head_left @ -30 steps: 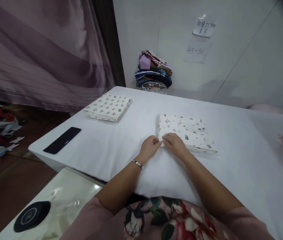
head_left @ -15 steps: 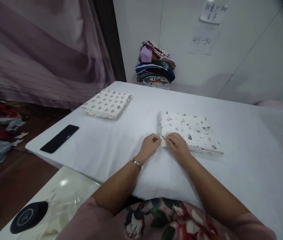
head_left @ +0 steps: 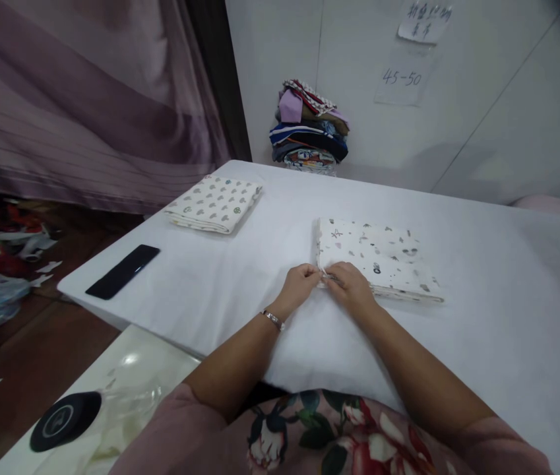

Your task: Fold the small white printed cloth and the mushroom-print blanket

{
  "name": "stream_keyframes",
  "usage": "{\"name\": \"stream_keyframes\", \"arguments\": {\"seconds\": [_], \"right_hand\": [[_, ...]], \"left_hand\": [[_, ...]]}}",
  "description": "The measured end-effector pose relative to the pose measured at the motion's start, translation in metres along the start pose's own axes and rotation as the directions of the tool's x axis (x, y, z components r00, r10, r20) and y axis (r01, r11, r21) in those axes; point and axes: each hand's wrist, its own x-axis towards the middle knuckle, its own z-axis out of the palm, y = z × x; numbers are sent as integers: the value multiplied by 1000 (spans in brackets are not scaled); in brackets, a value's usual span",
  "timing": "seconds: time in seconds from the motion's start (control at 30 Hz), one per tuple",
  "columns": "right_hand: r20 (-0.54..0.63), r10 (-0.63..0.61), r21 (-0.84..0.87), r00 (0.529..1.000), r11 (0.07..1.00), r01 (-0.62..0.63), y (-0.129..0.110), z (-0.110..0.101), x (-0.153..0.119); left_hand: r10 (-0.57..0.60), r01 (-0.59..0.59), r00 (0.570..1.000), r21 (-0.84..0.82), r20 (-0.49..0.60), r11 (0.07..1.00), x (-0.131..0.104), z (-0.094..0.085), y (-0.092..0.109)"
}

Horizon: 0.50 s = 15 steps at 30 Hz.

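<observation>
Both hands meet at the near-left corner of a folded white cloth printed with small scattered motifs, which lies flat on the white-covered desk, between the far edge and the near edge where the person is. The left hand has thumb and fingers pressed together on that corner; the right hand pinches the same corner from the other side, fingertips almost touching those of the left. Exactly which layers each one grips is too small to tell. The cloth's open layers show along its near side, to the right of the right hand. A metal bracelet circles the left wrist. A second folded cloth, white with rows of grey shapes, rests by the left edge of the desk, towards the far-left corner and well apart from the hands. Nearer the front, a flat black object lies along the left edge by the near-left corner. Beyond the far edge, a stack of folded fabrics stands against the wall, where two handwritten sheets hang to its right.
</observation>
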Motion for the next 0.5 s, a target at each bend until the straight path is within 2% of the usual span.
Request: {"name": "stream_keyframes", "arguments": {"seconds": [0.13, 0.27, 0.5], "right_hand": [[-32, 33, 69, 999, 997, -31, 0, 0, 1], [-100, 20, 102, 995, 995, -10, 0, -3, 1], [-56, -107, -36, 993, 994, 105, -1, -7, -1]], "left_hand": [[38, -38, 999, 13, 38, 999, 0, -2, 0], [66, -63, 998, 119, -19, 991, 1, -7, -1], [34, -35, 999, 336, 9, 941, -2, -11, 1]]}}
